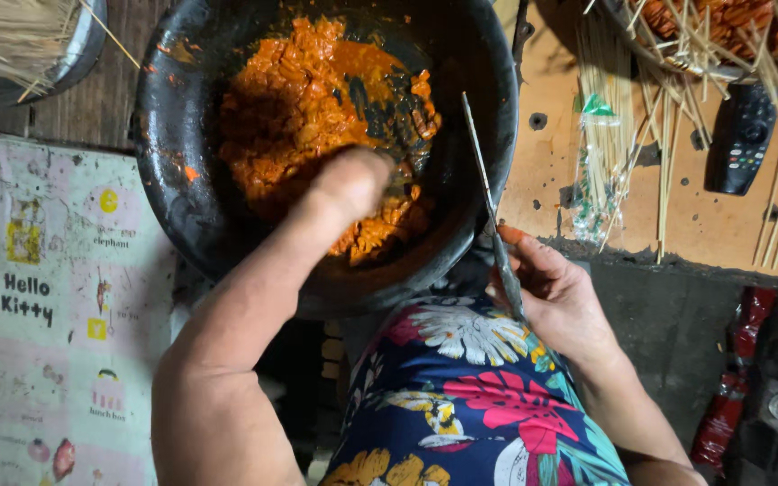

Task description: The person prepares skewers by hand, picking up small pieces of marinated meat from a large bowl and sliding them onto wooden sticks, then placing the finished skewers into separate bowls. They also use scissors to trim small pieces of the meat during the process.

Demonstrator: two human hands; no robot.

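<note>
Head view: left hand (353, 184) digs into orange meat (299, 108); right hand (556, 292) grips skewer (490, 202).

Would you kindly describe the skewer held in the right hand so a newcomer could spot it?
Find the big black pan of orange meat. Just right of its rim, the right hand holds one thin skewer upright. Unlike the loose pale sticks on the board, it is single and gripped.

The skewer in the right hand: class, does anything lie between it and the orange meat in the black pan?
Nothing visible does. The right hand holds the thin skewer upright at the black pan's near right rim, with bare pan wall between it and the orange meat. The left hand is already down in the meat, left of the skewer.
</note>
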